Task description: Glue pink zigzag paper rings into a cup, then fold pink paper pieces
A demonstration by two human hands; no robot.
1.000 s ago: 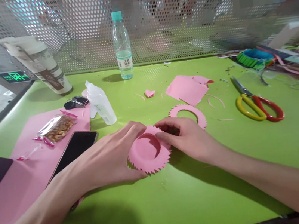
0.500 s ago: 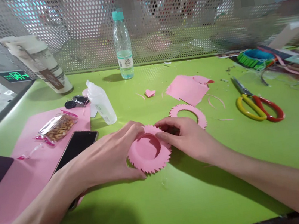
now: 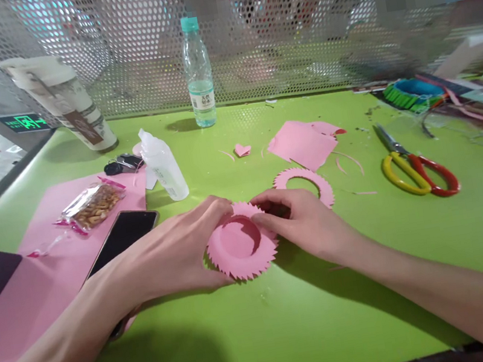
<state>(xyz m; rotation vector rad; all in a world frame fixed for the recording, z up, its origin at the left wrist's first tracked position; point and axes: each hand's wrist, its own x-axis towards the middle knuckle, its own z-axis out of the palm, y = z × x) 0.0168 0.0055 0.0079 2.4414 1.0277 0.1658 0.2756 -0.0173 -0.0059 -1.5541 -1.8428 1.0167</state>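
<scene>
A pink paper disc with a toothed edge [image 3: 239, 248] lies on the green table [image 3: 318, 315], a raised ring standing on it. My left hand [image 3: 179, 252] holds the disc's left side, thumb under the near edge and fingers pinching the far rim. My right hand [image 3: 303, 220] pinches the disc's right rim with closed fingers. Just behind my right hand lies a second pink toothed ring [image 3: 303, 183], flat and untouched.
Scissors with yellow and red handles [image 3: 414, 169] lie to the right. A glue bottle [image 3: 163, 166], a phone [image 3: 120, 240], a snack bag [image 3: 92, 207] and a pink sheet [image 3: 32, 281] are left. A water bottle [image 3: 198, 71], pink scraps [image 3: 302, 144] and a perforated screen stand behind.
</scene>
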